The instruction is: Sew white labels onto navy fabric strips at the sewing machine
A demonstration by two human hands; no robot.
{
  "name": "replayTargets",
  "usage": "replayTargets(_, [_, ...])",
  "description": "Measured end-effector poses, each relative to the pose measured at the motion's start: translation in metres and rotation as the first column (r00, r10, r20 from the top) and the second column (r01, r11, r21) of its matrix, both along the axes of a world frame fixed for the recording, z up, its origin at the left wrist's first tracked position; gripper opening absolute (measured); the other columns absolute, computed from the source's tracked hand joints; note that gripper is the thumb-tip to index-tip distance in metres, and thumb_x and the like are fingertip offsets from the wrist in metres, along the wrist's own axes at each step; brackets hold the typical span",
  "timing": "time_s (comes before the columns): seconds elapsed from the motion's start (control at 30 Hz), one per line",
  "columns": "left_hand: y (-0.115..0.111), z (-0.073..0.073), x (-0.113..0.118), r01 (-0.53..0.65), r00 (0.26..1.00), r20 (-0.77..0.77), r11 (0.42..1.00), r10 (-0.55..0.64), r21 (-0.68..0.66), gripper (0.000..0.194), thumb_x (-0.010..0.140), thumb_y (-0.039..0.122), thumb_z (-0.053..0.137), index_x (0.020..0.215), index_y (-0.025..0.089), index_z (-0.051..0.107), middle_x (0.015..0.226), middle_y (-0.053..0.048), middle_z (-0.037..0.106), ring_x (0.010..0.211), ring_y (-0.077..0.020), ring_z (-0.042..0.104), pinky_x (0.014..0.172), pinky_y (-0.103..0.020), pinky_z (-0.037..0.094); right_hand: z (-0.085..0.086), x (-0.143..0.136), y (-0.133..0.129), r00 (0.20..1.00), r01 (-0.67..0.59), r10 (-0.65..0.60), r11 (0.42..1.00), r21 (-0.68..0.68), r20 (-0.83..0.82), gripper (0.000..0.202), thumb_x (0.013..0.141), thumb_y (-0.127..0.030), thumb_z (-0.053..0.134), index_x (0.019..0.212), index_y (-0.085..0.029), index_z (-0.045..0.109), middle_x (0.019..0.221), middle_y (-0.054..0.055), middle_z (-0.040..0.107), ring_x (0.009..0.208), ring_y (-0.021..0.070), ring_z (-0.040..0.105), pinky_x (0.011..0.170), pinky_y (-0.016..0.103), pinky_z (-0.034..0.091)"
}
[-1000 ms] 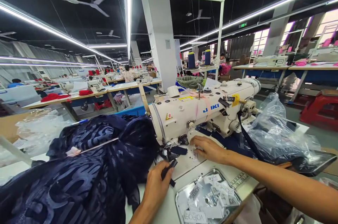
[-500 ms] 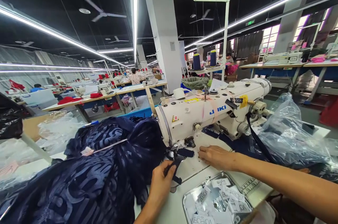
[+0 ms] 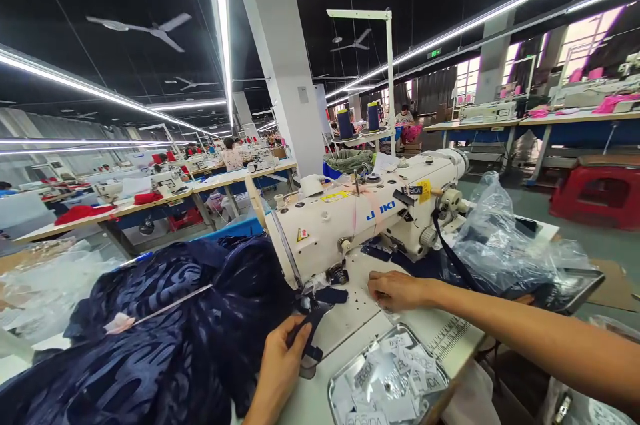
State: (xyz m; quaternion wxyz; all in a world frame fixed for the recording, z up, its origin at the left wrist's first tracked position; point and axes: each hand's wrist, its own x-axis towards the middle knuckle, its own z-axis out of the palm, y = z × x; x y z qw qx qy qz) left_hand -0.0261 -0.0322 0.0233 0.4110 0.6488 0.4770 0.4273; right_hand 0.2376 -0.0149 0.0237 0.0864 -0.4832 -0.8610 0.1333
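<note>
Head view: left hand (image 3: 283, 353) closed, thumb and fingers pinching one flat, narrow navy fabric strip (image 3: 311, 330). Strip lies at the fingertips and extends to their far right, toward the presser-foot area of one glossy cream sewing machine (image 3: 335, 225). Right hand (image 3: 400, 290), fingers curled, rests on the smooth machine bed, right of the strip and apart from it; cannot tell whether it grips anything, fingertips partly hidden.

Near side, between the forearms: one shiny metal tray (image 3: 331, 386), rounded rectangle, with white printed labels (image 3: 384, 379), flat, overlapping, more than ten; exact count not possible. Left: one heap of navy garment fabric (image 3: 150, 325), soft, gathered, swirl-patterned, one thin pale rod (image 3: 175, 305) across it. Right: crumpled clear plastic bag (image 3: 500, 235), one visible. Far side: two navy thread cones (image 3: 345, 125) on a stand. Far right: one red plastic stool (image 3: 595, 191).
</note>
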Motion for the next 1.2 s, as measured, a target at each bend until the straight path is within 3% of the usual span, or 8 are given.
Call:
replayTargets(0.2, [-0.002, -0.001, -0.001, -0.037, 0.999, 0.01, 0.999, 0.037, 0.037, 0.034, 0.06, 0.05, 0.062, 0.06, 0.016, 0.062, 0.053, 0.0, 0.051, 0.05, -0.0123, 0.046, 0.048, -0.023, 0.038, 0.001, -0.009, -0.003, 0.966, 0.04, -0.03, 0.999, 0.035, -0.257, 0.009, 0.068, -0.007, 0.049, 0.067, -0.016, 0.051, 0.077, 0.002, 0.053, 0.072, 0.0156, 0.051, 0.07, 0.03, 0.038])
replayTargets(0.27, [-0.002, 0.001, -0.002, -0.042, 0.999, 0.016, 0.999, 0.042, 0.032, 0.034, 0.061, 0.049, 0.062, 0.059, 0.015, 0.062, 0.053, 0.0, 0.05, 0.05, -0.0123, 0.046, 0.049, -0.023, 0.038, 0.003, -0.021, -0.008, 0.819, -0.006, -0.057, 0.994, -0.108, -0.571, 0.005, 0.07, -0.017, 0.052, 0.066, -0.017, 0.049, 0.082, 0.004, 0.055, 0.077, 0.0166, 0.052, 0.073, 0.032, 0.039])
replayTargets(0.33, [-0.003, 0.003, -0.002, -0.044, 0.998, 0.034, 0.999, 0.044, 0.012, 0.033, 0.061, 0.048, 0.063, 0.059, 0.015, 0.061, 0.053, 0.001, 0.049, 0.05, -0.0115, 0.045, 0.049, -0.022, 0.037, 0.004, -0.039, -0.016, 0.564, -0.129, -0.165, 0.95, -0.284, -0.809, 0.013, 0.068, -0.026, 0.058, 0.066, -0.017, 0.05, 0.091, 0.005, 0.057, 0.088, 0.0187, 0.053, 0.078, 0.032, 0.039])
replayTargets(0.43, [-0.005, 0.005, -0.001, -0.032, 0.998, 0.062, 0.999, 0.033, -0.027, 0.033, 0.06, 0.047, 0.064, 0.06, 0.014, 0.061, 0.052, 0.001, 0.05, 0.048, -0.0103, 0.044, 0.046, -0.021, 0.035, 0.001, -0.076, -0.027, 0.367, -0.2, -0.314, 0.892, -0.404, -0.875, 0.019, 0.06, -0.029, 0.066, 0.064, -0.016, 0.052, 0.105, 0.007, 0.055, 0.101, 0.0227, 0.048, 0.083, 0.034, 0.037])
replayTargets(0.57, [-0.008, 0.007, -0.001, 0.004, 0.996, 0.094, 0.996, 0.005, -0.09, 0.035, 0.056, 0.049, 0.066, 0.06, 0.014, 0.062, 0.048, 0.003, 0.048, 0.042, -0.0084, 0.041, 0.041, -0.019, 0.032, -0.007, -0.116, -0.026, 0.194, -0.089, -0.331, 0.931, -0.353, -0.923, 0.017, 0.057, -0.029, 0.064, 0.059, -0.017, 0.051, 0.088, 0.003, 0.058, 0.086, 0.0194, 0.052, 0.079, 0.032, 0.038])
replayTargets(0.73, [-0.007, 0.009, -0.002, 0.048, 0.993, 0.116, 0.994, -0.037, -0.097, 0.039, 0.054, 0.052, 0.067, 0.056, 0.013, 0.062, 0.049, 0.002, 0.049, 0.045, -0.0082, 0.041, 0.043, -0.019, 0.034, -0.01, -0.126, -0.015, 0.192, 0.0, -0.304, 0.951, -0.309, -0.933, 0.014, 0.058, -0.027, 0.059, 0.058, -0.018, 0.048, 0.057, -0.004, 0.046, 0.059, 0.0128, 0.044, 0.06, 0.026, 0.035])
replayTargets(1.03, [0.0, -0.005, -0.006, 0.002, 0.995, 0.104, 0.994, 0.009, -0.107, 0.04, 0.05, 0.05, 0.071, 0.062, 0.012, 0.065, 0.053, 0.0, 0.051, 0.046, -0.0081, 0.043, 0.042, -0.018, 0.034, -0.009, -0.127, -0.014, 0.25, 0.074, -0.306, 0.952, -0.297, -0.919, 0.013, 0.057, -0.027, 0.056, 0.056, -0.019, 0.046, 0.053, -0.004, 0.043, 0.055, 0.0121, 0.04, 0.055, 0.025, 0.032])
replayTargets(1.2, [0.004, -0.01, -0.006, -0.02, 0.993, 0.112, 0.988, 0.037, -0.151, 0.041, 0.047, 0.053, 0.07, 0.055, 0.013, 0.062, 0.043, 0.005, 0.04, 0.037, -0.0053, 0.031, 0.035, -0.018, 0.029, -0.013, -0.129, -0.013, 0.249, 0.069, -0.312, 0.95, -0.305, -0.917, 0.011, 0.058, -0.023, 0.056, 0.057, -0.017, 0.047, 0.054, -0.005, 0.043, 0.057, 0.0109, 0.04, 0.056, 0.024, 0.033])
